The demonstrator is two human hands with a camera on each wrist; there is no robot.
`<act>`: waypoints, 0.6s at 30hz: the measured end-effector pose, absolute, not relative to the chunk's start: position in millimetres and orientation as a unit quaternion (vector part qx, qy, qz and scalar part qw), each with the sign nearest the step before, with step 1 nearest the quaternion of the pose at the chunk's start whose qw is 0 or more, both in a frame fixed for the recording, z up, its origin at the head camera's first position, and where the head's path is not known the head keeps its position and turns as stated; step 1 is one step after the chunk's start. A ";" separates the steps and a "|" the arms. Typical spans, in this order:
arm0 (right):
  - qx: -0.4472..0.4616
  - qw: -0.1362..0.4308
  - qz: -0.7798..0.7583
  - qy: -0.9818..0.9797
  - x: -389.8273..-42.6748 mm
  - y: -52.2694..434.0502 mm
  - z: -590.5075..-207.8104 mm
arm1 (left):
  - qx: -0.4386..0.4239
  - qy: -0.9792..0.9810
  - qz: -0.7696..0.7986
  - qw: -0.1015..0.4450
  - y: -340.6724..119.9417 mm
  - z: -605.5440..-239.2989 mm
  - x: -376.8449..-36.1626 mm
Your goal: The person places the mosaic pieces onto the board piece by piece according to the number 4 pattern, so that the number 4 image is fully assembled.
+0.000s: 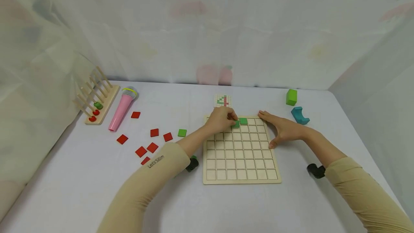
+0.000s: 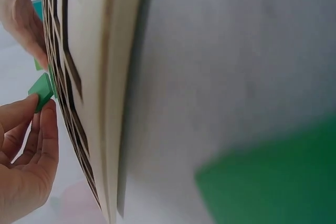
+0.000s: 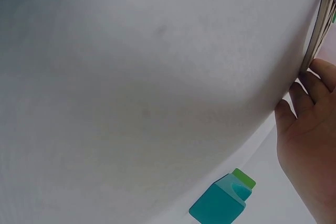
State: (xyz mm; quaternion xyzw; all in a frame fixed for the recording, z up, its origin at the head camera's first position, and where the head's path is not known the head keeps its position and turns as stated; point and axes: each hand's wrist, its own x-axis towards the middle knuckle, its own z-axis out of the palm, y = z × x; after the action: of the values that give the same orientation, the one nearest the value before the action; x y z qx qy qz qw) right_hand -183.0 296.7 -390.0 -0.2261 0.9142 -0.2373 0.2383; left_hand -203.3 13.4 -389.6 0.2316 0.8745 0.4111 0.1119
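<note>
Both arms reached forward, sleeves beige.
The left hand (image 1: 221, 118) lay toward the desk's far edge, its fingers (image 2: 23, 111) curled together in a pinch. The right hand (image 1: 283, 130) rested flat beside it, fingers (image 3: 310, 85) straight, thumb spread toward the near edge.

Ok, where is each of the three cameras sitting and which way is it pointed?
Head: worn on the head, looks forward and down at the grid board; both forearms show, left hand pinching a green tile, right hand flat against the board's edge.
Left wrist: low beside the board, looking along it; left fingers and the green tile show.
Right wrist: low on the tablecloth, right hand at the board's edge.
All three views share the board.
</note>
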 end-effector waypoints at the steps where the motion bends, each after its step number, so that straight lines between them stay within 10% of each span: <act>1: -0.226 0.238 -0.237 0.914 -182.9 296.8 -389.9 | 0.234 0.875 0.409 0.114 14.8 -390.2 -202.9; 18: -0.226 0.241 -0.247 0.911 -182.7 296.8 -390.0 | 0.229 0.897 0.354 0.137 19.7 -386.8 -194.1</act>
State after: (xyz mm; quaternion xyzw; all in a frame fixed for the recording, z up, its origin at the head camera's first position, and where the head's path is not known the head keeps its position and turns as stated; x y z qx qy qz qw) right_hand -182.7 296.8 -390.0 -0.2263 0.9107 -0.2475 0.2413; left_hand -194.1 19.7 -386.8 0.2286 0.8965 0.3540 0.1369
